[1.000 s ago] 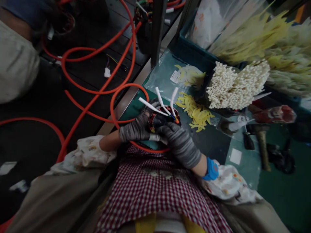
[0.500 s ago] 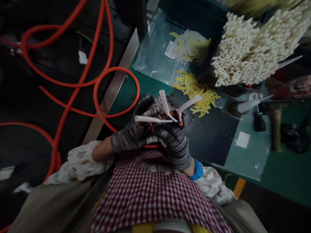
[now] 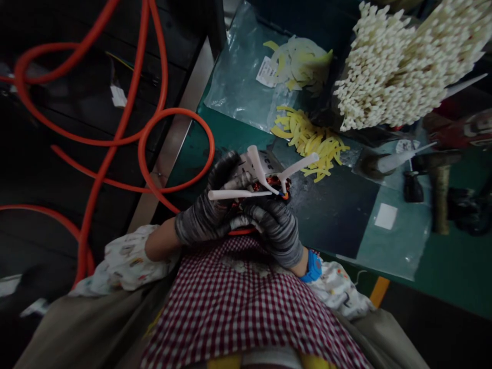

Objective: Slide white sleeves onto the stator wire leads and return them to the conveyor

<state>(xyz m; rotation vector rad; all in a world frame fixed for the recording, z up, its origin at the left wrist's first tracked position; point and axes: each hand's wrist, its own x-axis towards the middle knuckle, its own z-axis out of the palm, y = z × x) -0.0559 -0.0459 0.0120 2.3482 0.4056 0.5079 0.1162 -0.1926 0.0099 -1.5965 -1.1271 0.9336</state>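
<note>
Both hands wear grey striped knit gloves and hold a motor stator (image 3: pixel 266 161) close in front of the apron. Its body is grey metal, with copper windings (image 3: pixel 273 180) showing on the near side. Three white sleeves (image 3: pixel 300 167) stick out from it, one to the left, one up and one to the right. My left hand (image 3: pixel 207 212) is wrapped round the stator's left side. My right hand (image 3: pixel 277 225) closes on its near right side, under the sleeves. The fingertips of both hands are partly hidden.
Yellow strips (image 3: pixel 307 141) lie on the green table (image 3: pixel 465 266) beyond the stator. A plastic bag (image 3: pixel 234 77) with pale pieces is behind them. Bundled white tubes (image 3: pixel 384 77), a white-nozzled bottle (image 3: pixel 388 163) and a hammer (image 3: pixel 441 200) are to the right. An orange hose (image 3: pixel 126 123) loops at left.
The view has shifted slightly, so the hose and table appear moved a little. My hands keep nearly the same hold on the stator; the left-pointing sleeve has shifted slightly left and down.
</note>
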